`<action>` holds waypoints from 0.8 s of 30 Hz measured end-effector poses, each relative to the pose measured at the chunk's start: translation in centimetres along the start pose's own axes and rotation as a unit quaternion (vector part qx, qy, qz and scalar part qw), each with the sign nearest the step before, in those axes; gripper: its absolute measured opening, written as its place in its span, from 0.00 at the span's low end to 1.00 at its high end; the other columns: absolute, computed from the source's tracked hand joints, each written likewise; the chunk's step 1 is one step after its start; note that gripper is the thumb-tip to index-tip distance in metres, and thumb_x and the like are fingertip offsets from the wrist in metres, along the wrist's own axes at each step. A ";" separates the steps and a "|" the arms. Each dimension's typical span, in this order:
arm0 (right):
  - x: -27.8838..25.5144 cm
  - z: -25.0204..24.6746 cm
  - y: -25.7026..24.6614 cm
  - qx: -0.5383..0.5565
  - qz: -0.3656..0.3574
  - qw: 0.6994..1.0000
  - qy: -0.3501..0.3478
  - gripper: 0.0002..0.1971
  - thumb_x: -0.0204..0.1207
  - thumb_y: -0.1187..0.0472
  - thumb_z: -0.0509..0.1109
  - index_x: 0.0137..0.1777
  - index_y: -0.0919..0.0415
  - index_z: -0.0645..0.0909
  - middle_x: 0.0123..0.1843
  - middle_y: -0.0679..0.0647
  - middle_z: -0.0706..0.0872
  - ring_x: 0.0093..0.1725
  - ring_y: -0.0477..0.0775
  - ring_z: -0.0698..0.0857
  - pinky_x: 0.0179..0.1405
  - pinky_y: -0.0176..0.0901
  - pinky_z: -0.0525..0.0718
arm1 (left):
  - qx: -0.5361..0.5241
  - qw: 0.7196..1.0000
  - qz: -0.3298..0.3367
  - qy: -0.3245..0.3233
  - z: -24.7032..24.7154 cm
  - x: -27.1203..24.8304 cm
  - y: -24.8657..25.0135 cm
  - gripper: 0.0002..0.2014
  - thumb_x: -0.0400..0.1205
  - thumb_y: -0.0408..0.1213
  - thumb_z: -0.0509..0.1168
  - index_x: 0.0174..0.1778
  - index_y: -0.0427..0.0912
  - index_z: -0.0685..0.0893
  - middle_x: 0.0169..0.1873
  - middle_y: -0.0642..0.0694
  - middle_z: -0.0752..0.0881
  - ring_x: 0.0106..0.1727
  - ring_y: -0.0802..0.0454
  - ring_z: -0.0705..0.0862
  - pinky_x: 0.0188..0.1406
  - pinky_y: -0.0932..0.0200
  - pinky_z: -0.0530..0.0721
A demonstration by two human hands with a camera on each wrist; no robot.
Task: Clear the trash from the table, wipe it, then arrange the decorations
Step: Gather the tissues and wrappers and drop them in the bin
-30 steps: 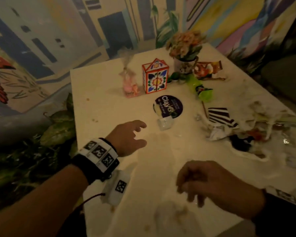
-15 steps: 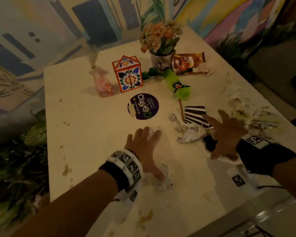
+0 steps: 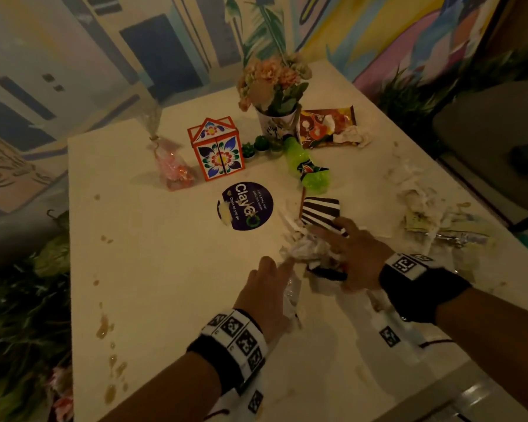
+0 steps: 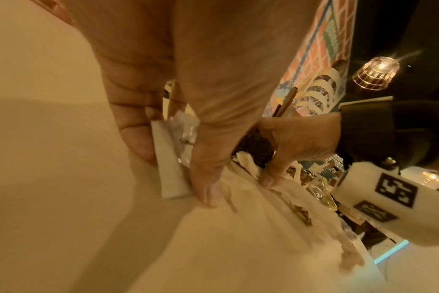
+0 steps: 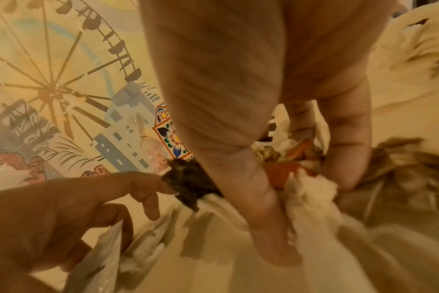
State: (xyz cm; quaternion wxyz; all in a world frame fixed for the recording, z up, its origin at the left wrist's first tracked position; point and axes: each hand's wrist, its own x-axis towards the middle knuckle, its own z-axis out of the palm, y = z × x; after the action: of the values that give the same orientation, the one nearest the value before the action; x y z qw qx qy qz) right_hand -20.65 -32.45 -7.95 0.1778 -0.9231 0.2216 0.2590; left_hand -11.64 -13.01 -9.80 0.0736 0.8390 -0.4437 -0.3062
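Observation:
On the white table, my left hand pinches a small clear-and-white wrapper between thumb and fingers. Just to its right, my right hand grips a heap of crumpled napkins mixed with dark and red scraps; its thumb and fingers close around the heap. A black-and-white striped paper lies just beyond the right hand. The decorations stand at the back: a flower vase, a house-shaped floral box and a pink candy bag.
A green plastic bottle lies near a snack wrapper. More soiled paper covers the right side. A round purple sticker sits mid-table. Brown spill drops dot the left edge. Plants border the table's left side.
My left hand has slid right with the wrapper, up against the napkin heap. My right hand has drawn in and closed on the napkins.

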 end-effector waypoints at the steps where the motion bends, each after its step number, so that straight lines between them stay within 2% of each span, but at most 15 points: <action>1: 0.4 0.0 -0.2 0.002 -0.007 1.000 -0.011 0.58 0.59 0.56 0.82 0.78 0.27 0.45 0.83 0.48 0.42 0.74 0.65 0.69 0.62 0.54 0.82 | -0.018 1.000 -0.002 0.011 0.0 0.5 0.1 0.43 0.65 0.42 0.78 0.74 0.54 0.62 0.58 0.49 0.63 0.54 0.45 0.73 0.51 0.48 0.81; 2: 0.6 0.0 -0.5 0.017 -0.014 1.000 -0.019 0.54 0.60 0.57 0.82 0.78 0.30 0.52 0.83 0.48 0.44 0.73 0.64 0.71 0.61 0.53 0.82 | -0.033 0.999 -0.001 0.029 0.1 0.9 0.1 0.35 0.67 0.40 0.76 0.69 0.51 0.69 0.56 0.48 0.64 0.51 0.44 0.74 0.49 0.50 0.80; 4: 0.8 0.1 -1.0 0.074 -0.035 0.997 0.007 0.39 0.64 0.57 0.80 0.74 0.40 0.66 0.79 0.51 0.56 0.68 0.63 0.76 0.61 0.51 0.81 | -0.046 0.997 0.013 0.068 0.6 1.5 0.1 0.18 0.73 0.37 0.72 0.57 0.43 0.78 0.53 0.48 0.67 0.46 0.45 0.74 0.44 0.56 0.74; 6: 0.7 0.3 -1.4 0.117 -0.042 0.991 0.047 0.31 0.66 0.59 0.78 0.69 0.46 0.71 0.72 0.51 0.66 0.64 0.61 0.78 0.61 0.52 0.80 | -0.065 0.992 0.032 0.108 1.3 2.0 -0.3 0.08 0.77 0.33 0.67 0.51 0.38 0.81 0.50 0.46 0.70 0.43 0.47 0.72 0.42 0.60 0.70; 9: 0.5 1.1 -1.1 0.172 -0.024 0.982 0.077 0.37 0.66 0.61 0.76 0.73 0.46 0.63 0.69 0.54 0.73 0.64 0.61 0.79 0.61 0.54 0.80 | -0.111 0.979 0.054 0.160 1.1 2.8 -0.9 0.10 0.74 0.27 0.66 0.50 0.35 0.85 0.52 0.43 0.78 0.46 0.46 0.77 0.46 0.58 0.77; 11: 0.2 1.4 -0.7 0.210 -0.014 0.973 0.095 0.38 0.67 0.57 0.76 0.72 0.42 0.59 0.65 0.53 0.77 0.60 0.57 0.81 0.57 0.50 0.81 | -0.093 0.971 0.049 0.214 -0.3 3.3 -1.1 0.03 0.72 0.27 0.70 0.41 0.35 0.84 0.47 0.44 0.75 0.43 0.45 0.77 0.42 0.57 0.75; 12: 0.1 1.4 -0.6 0.229 -0.010 0.968 0.100 0.37 0.67 0.56 0.76 0.72 0.43 0.59 0.60 0.50 0.78 0.55 0.55 0.82 0.52 0.47 0.80 | -0.077 0.964 0.050 0.249 -1.3 3.5 -1.1 0.04 0.72 0.29 0.72 0.37 0.36 0.83 0.48 0.46 0.74 0.45 0.47 0.76 0.43 0.59 0.74; 13: -0.1 1.5 -0.4 0.240 -0.006 0.966 0.099 0.36 0.67 0.58 0.75 0.71 0.45 0.60 0.56 0.49 0.79 0.50 0.53 0.81 0.48 0.44 0.78 | -0.063 0.956 0.059 0.279 -2.3 3.8 -0.9 0.05 0.71 0.31 0.74 0.36 0.39 0.83 0.52 0.46 0.75 0.51 0.48 0.76 0.49 0.59 0.75; 14: -0.3 1.5 -0.4 0.242 -0.003 0.965 0.096 0.34 0.68 0.61 0.74 0.70 0.48 0.61 0.52 0.49 0.80 0.46 0.53 0.81 0.43 0.43 0.77 | -0.059 0.952 0.070 0.292 -3.4 4.2 -0.4 0.07 0.70 0.33 0.75 0.35 0.41 0.82 0.59 0.46 0.75 0.60 0.48 0.74 0.59 0.56 0.75; 16: -0.5 1.8 -0.3 0.241 -0.001 0.965 0.102 0.28 0.68 0.64 0.72 0.65 0.51 0.63 0.46 0.51 0.83 0.41 0.55 0.83 0.38 0.46 0.79 | -0.069 0.964 0.087 0.240 -5.0 5.5 0.4 0.09 0.70 0.37 0.76 0.35 0.47 0.80 0.74 0.48 0.66 0.76 0.48 0.62 0.76 0.47 0.64; 17: -0.5 2.1 -0.2 0.246 0.000 0.963 0.114 0.25 0.69 0.64 0.71 0.61 0.50 0.64 0.44 0.53 0.84 0.40 0.57 0.83 0.37 0.48 0.80 | -0.075 0.976 0.089 0.186 -5.5 6.4 0.7 0.10 0.70 0.38 0.76 0.37 0.49 0.79 0.78 0.51 0.61 0.80 0.49 0.57 0.78 0.42 0.59; 19: -0.8 2.5 0.1 0.271 0.009 0.953 0.135 0.19 0.69 0.61 0.73 0.52 0.49 0.66 0.40 0.51 0.84 0.37 0.55 0.81 0.34 0.46 0.77 | -0.072 0.991 0.081 0.073 -6.0 8.0 1.3 0.18 0.66 0.40 0.77 0.46 0.53 0.76 0.81 0.54 0.55 0.82 0.48 0.53 0.77 0.33 0.58; 20: -0.9 2.6 0.2 0.281 0.014 0.949 0.144 0.17 0.69 0.62 0.73 0.49 0.50 0.68 0.39 0.50 0.83 0.36 0.54 0.80 0.32 0.43 0.76 | -0.064 0.995 0.072 0.021 -5.9 8.6 1.6 0.27 0.64 0.43 0.79 0.55 0.58 0.74 0.81 0.55 0.52 0.83 0.48 0.51 0.76 0.30 0.57; 22: -1.5 2.4 0.6 0.294 0.021 0.941 0.166 0.15 0.67 0.68 0.71 0.45 0.52 0.71 0.38 0.50 0.82 0.36 0.54 0.78 0.32 0.42 0.75 | -0.024 0.997 0.050 -0.049 -5.2 9.3 1.9 0.48 0.60 0.53 0.80 0.71 0.69 0.59 0.82 0.53 0.46 0.83 0.45 0.45 0.75 0.23 0.49; 24: -2.5 2.0 1.0 0.305 0.012 0.932 0.195 0.13 0.65 0.72 0.68 0.43 0.54 0.73 0.36 0.50 0.81 0.36 0.53 0.77 0.34 0.45 0.76 | 0.049 0.995 0.037 -0.073 -4.2 9.2 2.1 0.58 0.57 0.61 0.79 0.75 0.76 0.44 0.83 0.52 0.39 0.83 0.42 0.38 0.72 0.19 0.43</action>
State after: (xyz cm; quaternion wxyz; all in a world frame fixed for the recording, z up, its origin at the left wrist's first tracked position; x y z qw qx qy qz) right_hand -23.88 -31.58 -8.41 0.4011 -0.8541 0.3312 -0.0042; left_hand -6.80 -22.16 -9.78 0.0105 0.8002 -0.4928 -0.3416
